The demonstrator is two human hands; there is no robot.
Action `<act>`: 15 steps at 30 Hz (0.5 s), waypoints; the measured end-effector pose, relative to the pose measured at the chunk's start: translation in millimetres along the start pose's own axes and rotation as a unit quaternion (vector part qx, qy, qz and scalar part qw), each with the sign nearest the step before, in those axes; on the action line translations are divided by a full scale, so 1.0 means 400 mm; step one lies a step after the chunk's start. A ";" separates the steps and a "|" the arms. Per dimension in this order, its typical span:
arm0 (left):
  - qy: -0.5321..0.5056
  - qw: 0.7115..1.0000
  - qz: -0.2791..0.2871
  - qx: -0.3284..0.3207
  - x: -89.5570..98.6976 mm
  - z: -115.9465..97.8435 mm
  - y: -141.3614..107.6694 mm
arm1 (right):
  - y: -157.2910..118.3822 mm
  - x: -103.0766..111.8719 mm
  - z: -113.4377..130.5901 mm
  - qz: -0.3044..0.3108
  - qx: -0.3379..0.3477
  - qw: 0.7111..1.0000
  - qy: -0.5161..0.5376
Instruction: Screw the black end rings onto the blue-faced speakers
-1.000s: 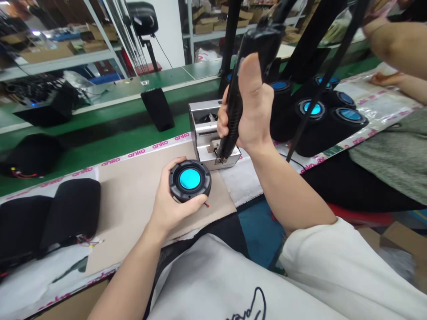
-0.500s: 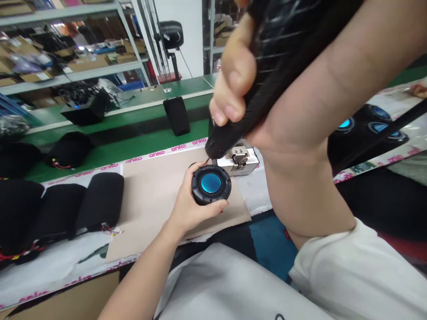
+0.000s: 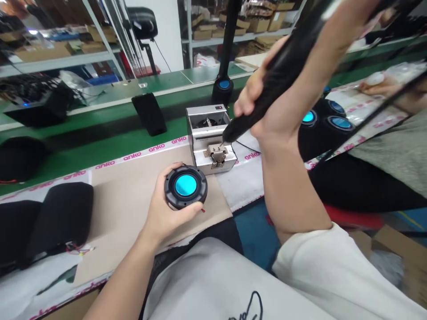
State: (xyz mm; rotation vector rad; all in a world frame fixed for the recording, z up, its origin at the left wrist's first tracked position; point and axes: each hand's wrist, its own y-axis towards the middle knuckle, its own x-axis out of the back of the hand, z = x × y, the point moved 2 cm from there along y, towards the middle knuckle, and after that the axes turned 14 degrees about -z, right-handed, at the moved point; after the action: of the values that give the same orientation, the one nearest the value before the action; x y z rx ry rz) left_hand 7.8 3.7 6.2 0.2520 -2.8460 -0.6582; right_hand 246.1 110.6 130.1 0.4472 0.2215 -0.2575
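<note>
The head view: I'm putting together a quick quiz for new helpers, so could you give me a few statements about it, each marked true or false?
1. The left hand holds a round black part. True.
2. The centre of the round black part is red. False: it is bright blue.
3. The right hand grips a black tool. True.
4. The tip of the black tool is on the round black part. False: it is at the silver machine; whether it touches is too small to tell.
5. A brown cardboard sheet lies on the bench. True.
</note>
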 end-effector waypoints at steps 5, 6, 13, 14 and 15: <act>0.005 1.000 -0.003 -0.008 0.003 0.000 0.001 | -0.068 -0.032 -0.025 -0.017 -0.006 0.999 0.044; 0.008 1.000 -0.004 -0.007 0.003 0.001 0.001 | -0.075 -0.041 -0.036 -0.035 -0.013 0.998 0.045; 0.005 1.000 -0.008 -0.013 0.002 -0.003 0.002 | -0.090 -0.060 -0.110 -0.042 -0.018 0.998 0.041; 0.007 1.000 -0.010 -0.012 0.001 -0.003 0.002 | -0.095 -0.057 -0.111 -0.034 -0.030 0.998 0.031; 0.009 1.000 -0.010 -0.010 0.001 -0.003 0.002 | -0.101 -0.054 -0.107 -0.034 -0.038 0.998 0.026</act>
State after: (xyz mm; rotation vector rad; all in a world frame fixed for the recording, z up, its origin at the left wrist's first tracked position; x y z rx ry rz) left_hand 7.7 3.9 7.5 0.2825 -2.8231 -0.6835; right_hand 207.5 98.9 82.3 0.3715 0.2958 -0.3030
